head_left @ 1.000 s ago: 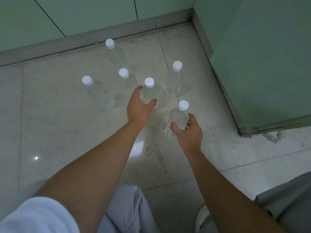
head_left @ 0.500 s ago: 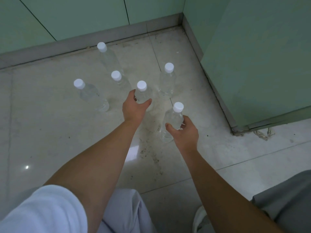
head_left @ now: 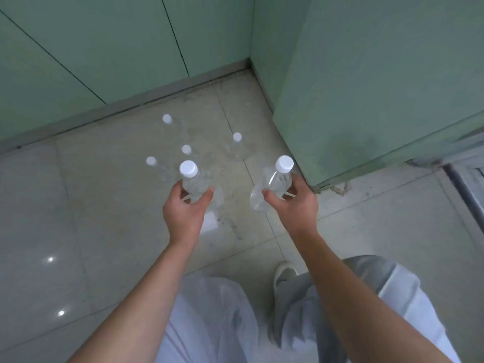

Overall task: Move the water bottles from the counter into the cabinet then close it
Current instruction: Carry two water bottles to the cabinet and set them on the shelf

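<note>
Below the green panel [head_left: 379, 100], nearest the camera: trouser legs and one shoe [head_left: 284, 273] on the floor tiles [head_left: 78, 218]. Just left of the panel's lower corner, the right hand [head_left: 293, 205] is wrapped round a clear bottle [head_left: 272, 187], white cap up and slightly tilted. Further left of the panel, the left hand [head_left: 184, 213] grips a second bottle [head_left: 195, 184] the same way.

Change: half a second ago both bottles stood on the tiles with the hands closed round them. Now both are lifted clear and the view is higher, so the person is probably rising.

Beyond the hands, left of the panel, four more bottles [head_left: 237, 146] stand on the tiles.

Meaning: the first pair is picked up and the carry to the cabinet comes next. Four bottles are left, and the closing is not yet done.
</note>
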Action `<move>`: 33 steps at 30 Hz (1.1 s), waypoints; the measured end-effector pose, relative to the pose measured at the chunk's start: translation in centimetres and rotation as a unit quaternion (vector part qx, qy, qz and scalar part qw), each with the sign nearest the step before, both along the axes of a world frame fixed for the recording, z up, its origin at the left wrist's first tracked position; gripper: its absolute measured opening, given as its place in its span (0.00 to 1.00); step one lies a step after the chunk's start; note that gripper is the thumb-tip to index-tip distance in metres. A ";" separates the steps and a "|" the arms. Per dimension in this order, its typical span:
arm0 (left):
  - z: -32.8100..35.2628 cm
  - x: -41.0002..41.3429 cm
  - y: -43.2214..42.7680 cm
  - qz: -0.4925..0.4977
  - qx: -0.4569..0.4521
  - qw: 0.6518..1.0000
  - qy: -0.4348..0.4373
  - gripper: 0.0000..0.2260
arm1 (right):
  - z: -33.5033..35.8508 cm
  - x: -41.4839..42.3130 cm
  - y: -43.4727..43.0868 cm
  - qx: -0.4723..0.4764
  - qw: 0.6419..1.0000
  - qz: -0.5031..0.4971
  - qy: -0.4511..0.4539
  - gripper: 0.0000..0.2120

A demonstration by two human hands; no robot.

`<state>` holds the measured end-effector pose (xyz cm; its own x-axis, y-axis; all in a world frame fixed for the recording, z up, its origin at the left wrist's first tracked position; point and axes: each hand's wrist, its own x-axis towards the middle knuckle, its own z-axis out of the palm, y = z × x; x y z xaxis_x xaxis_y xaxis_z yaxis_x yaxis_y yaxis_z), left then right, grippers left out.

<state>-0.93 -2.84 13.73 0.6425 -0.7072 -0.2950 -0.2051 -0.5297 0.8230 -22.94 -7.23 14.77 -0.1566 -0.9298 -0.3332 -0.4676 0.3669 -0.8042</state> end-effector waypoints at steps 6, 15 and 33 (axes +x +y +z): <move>23.7 -0.8 3.3 -0.028 0.010 0.999 -0.023 0.23 | 24.5 -0.9 1.9 -0.022 0.999 0.018 -0.034 0.22; 47.2 -2.4 8.4 -0.066 -0.121 0.990 0.032 0.23 | 48.6 -0.8 8.1 -0.080 0.984 0.065 -0.147 0.20; 54.9 -0.4 17.4 0.285 -0.151 0.946 -0.035 0.21 | 53.7 7.6 2.2 -0.086 0.889 0.427 -0.138 0.15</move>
